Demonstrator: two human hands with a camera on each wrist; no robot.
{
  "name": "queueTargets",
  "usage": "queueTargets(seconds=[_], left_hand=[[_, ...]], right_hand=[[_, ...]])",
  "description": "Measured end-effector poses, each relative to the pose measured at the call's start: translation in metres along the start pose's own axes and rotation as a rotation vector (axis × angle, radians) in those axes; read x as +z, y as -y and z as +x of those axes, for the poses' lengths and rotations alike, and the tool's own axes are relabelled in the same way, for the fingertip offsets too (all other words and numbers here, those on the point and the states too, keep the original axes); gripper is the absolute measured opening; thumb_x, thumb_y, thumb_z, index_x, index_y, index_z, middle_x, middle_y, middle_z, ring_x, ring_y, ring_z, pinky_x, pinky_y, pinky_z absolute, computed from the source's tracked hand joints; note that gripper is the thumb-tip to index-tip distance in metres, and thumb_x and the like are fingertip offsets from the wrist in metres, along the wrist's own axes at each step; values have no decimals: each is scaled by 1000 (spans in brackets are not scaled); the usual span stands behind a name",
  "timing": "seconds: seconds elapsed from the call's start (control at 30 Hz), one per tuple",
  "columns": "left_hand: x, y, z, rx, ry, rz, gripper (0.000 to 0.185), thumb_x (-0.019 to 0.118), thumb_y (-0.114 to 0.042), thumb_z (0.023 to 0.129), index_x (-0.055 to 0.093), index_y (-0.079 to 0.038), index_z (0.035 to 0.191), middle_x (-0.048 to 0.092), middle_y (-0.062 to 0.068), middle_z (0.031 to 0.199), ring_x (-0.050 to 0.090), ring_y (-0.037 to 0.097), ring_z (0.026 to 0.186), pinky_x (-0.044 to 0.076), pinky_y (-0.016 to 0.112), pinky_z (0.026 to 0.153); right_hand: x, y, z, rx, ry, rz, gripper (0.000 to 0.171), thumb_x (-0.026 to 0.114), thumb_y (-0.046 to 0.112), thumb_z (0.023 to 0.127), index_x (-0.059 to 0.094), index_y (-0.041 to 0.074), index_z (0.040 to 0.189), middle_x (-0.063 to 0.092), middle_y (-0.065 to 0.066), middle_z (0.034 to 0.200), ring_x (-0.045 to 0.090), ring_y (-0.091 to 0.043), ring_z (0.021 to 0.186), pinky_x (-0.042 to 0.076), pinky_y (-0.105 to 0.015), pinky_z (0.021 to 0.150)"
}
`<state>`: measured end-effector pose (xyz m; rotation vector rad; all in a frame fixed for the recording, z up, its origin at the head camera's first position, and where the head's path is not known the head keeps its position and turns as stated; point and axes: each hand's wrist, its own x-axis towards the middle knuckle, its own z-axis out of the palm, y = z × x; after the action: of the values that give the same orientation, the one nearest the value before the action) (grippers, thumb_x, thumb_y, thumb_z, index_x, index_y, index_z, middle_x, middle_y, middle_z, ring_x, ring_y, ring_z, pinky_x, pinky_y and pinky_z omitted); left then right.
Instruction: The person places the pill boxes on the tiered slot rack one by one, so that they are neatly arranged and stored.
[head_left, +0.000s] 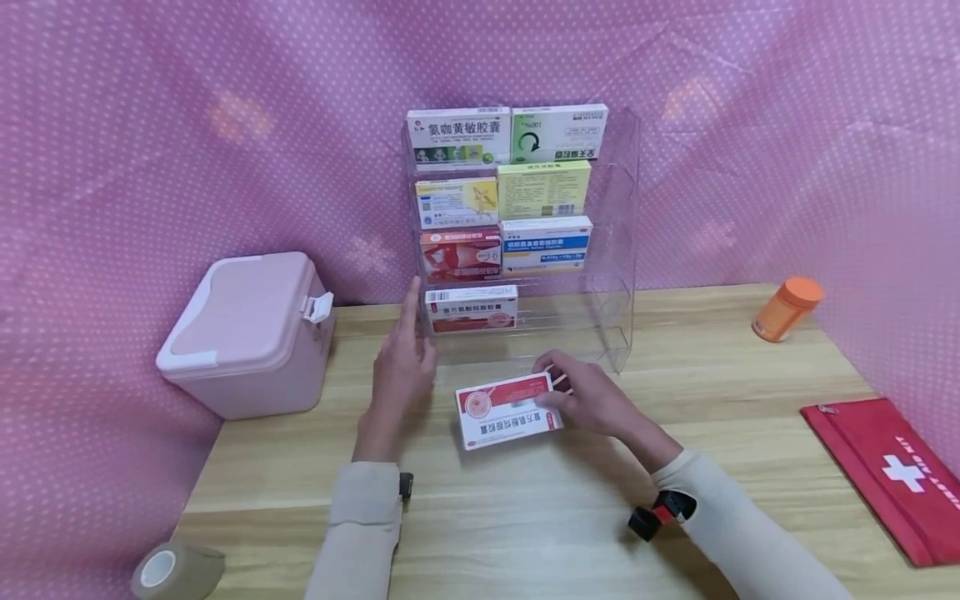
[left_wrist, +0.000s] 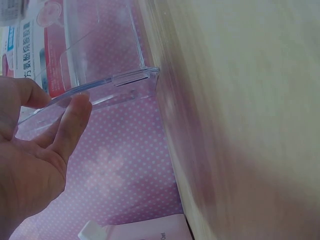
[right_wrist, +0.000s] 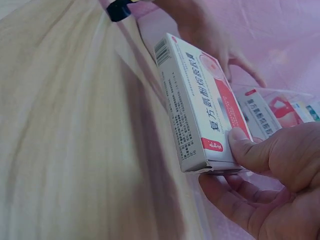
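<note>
My right hand [head_left: 592, 398] grips a white and red medicine box [head_left: 504, 417] by its end, in front of the rack and tilted over the table. The right wrist view shows the thumb on the box's printed face and the fingers curled underneath. My left hand [head_left: 403, 367] rests against the left side of a clear plastic display rack [head_left: 573, 346], its index finger straight along the edge. In the left wrist view, the fingertips [left_wrist: 80, 102] touch the rack's side panel. A similar medicine box [head_left: 472, 310] stands at the left of the rack's lowest filled tier.
Upper tiers hold several other medicine boxes [head_left: 543, 190]. Left of the rack is a pink lidded case [head_left: 247, 333], with a tape roll [head_left: 180, 571] at the near left. An orange bottle [head_left: 787, 308] and a red first aid pouch [head_left: 888, 475] lie to the right.
</note>
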<state>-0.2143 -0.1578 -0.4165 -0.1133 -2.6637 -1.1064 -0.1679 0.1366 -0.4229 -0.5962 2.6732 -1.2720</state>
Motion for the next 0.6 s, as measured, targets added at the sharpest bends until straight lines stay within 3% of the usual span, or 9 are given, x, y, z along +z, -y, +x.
queueTargets(seconds=[0.27,0.6], left_hand=[[-1,-1,-1,18,-8,17,107,62,-3,102,-3,-58,167,41,9,174,65,36,118,60,55,97],[-4,-1,-5,41,-16,15,103,63,-2,102,2,-48,172,50,13,166,67,35,117,61,55,99]], right_hand=[[-21,5,-1,19,-68,-12,29,75,7,99,64,7,126,75,-19,116,72,-30,102,63,-47,89],[-60,14,-3,20,-190,-49,40,74,5,99,59,3,136,72,-28,126,73,-44,112,64,-57,93]])
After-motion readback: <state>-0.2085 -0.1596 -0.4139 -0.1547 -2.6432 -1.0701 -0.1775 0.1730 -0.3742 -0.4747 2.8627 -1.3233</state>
